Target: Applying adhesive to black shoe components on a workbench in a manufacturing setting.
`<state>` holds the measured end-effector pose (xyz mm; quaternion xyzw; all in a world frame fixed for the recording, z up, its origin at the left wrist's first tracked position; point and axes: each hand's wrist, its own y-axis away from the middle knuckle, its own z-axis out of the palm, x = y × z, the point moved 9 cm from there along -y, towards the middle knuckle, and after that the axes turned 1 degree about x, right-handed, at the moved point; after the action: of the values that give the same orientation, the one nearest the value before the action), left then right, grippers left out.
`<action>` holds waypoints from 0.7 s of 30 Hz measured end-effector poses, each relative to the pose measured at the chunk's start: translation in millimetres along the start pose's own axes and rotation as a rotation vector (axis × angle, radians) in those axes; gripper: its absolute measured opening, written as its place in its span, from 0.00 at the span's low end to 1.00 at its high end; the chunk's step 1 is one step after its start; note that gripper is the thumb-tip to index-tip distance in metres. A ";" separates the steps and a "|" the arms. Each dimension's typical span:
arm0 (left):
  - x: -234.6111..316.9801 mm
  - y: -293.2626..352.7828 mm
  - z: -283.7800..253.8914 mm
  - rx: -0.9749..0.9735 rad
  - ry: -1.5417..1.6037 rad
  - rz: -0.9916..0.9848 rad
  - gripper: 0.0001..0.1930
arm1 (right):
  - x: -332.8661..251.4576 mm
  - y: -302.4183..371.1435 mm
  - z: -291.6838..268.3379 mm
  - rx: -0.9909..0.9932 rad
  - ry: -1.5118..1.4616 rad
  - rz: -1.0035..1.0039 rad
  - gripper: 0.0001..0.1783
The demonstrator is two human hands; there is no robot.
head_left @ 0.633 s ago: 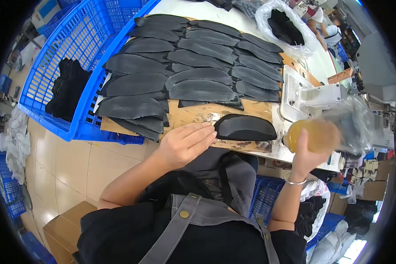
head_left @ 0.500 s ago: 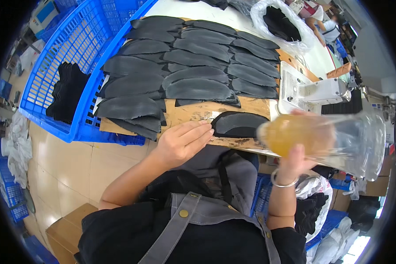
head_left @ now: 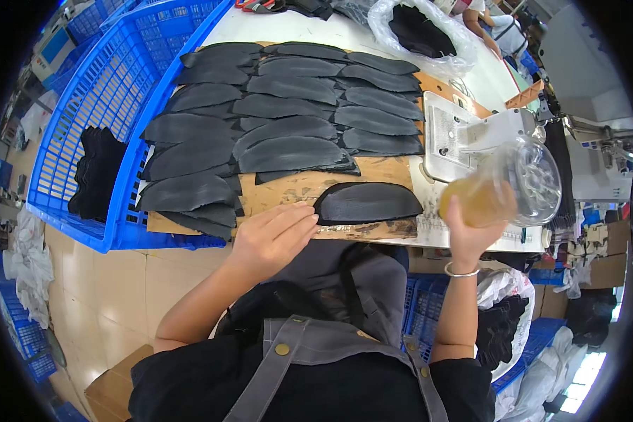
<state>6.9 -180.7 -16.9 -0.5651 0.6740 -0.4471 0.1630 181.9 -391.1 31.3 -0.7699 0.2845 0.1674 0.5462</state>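
While our right hand [head_left: 471, 235] gripped a clear plastic bottle [head_left: 503, 186] of amber liquid at the right of the frame, our left hand [head_left: 274, 235] lay flat and loose on the board [head_left: 295, 190] at the centre, grasping nothing. We had the bottle tilted, its base toward us and its upper part slanting up and to the right, over the white sewing machine [head_left: 457, 133]. Our fingers wrapped its lower end from below, and a thin bracelet [head_left: 461, 271] sat on that wrist. The fingertips [head_left: 309, 214] of our left hand pointed right and came just beside the left tip of a black half-moon piece [head_left: 366, 202]; we could not tell whether they touched it. That piece lay alone on the near edge of the board, between our two hands and to the lower left of the bottle. Above it, rows of similar black pieces [head_left: 288, 119] overlapped across the board up to the top of the frame. A blue crate [head_left: 84, 119] stood at the upper left with a dark stack [head_left: 95, 176] inside it. A clear bag [head_left: 422, 32] of black parts sat at the upper right.
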 end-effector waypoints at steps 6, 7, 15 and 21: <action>11.4 -47.0 10.9 -0.157 0.075 -0.118 0.16 | 86.9 11.7 -37.1 0.280 -0.702 0.462 0.31; 15.3 -55.4 19.1 -0.170 0.074 -0.102 0.16 | 100.3 18.5 -19.4 0.243 -1.024 0.598 0.30; 35.9 -84.7 99.7 -0.557 0.087 0.003 0.31 | 120.2 42.1 13.3 0.248 -1.451 0.900 0.27; 28.4 -90.9 119.0 -0.779 0.042 -0.076 0.29 | 117.0 43.6 13.2 0.250 -1.417 0.932 0.25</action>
<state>140.4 -252.8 -2.3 -0.6000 0.7749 -0.1752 -0.0943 247.0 -419.1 -72.2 -0.2220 0.1798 0.7840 0.5512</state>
